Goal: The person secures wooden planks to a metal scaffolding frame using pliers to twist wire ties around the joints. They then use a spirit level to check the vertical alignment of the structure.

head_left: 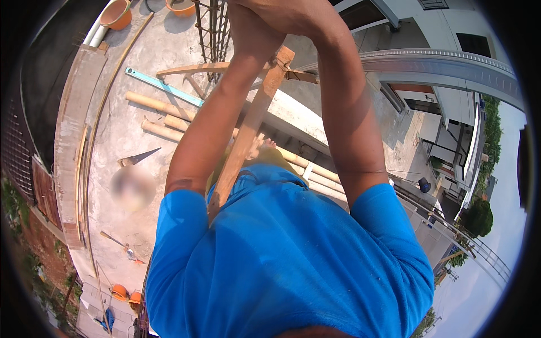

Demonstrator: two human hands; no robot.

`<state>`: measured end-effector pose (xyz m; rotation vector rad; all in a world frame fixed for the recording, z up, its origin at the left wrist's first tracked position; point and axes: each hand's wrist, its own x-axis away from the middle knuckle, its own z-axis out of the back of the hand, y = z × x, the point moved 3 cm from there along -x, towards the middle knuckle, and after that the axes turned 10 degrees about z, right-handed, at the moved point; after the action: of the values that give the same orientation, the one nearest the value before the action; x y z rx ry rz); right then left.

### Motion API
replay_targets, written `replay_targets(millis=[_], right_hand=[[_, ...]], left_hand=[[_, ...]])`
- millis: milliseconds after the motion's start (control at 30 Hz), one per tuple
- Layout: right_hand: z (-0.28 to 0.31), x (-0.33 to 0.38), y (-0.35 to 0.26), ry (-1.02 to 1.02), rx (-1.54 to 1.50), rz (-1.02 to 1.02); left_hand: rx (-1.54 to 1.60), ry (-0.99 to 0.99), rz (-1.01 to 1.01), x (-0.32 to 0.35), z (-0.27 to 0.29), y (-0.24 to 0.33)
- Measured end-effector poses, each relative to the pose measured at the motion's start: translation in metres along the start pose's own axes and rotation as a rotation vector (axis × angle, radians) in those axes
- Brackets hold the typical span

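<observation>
Both my arms reach up to the top edge of the head view. My left hand [248, 29] and my right hand [284, 12] come together there, the right crossing over the left. The frame's edge cuts them off and their fingers are hidden, so whether they grip anything cannot be told. Close behind them rises a column cage of steel bars [213, 36]. Between my forearms a wooden beam [251, 121] slants up from my blue shirt, and wire is wound near its upper end. A thinner wooden strip [194, 69] crosses behind my left wrist.
Bamboo poles [155, 104] and a light-blue level-like bar [163, 86] lie on the concrete at left. A handsaw [141, 157] and a hammer-like tool [114, 239] lie nearer. Orange buckets [116, 15] stand far left. A low wall [70, 141] edges the floor; a metal channel [428, 70] spans the right.
</observation>
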<state>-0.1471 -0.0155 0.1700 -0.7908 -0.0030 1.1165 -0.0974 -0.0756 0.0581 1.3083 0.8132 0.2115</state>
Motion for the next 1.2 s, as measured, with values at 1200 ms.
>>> replay_targets(millis=[1200], right_hand=[[-0.141, 0.111, -0.098, 0.009, 0.341, 0.433]], left_hand=[[0.113, 0.101, 0.319, 0.148, 0.063, -0.005]])
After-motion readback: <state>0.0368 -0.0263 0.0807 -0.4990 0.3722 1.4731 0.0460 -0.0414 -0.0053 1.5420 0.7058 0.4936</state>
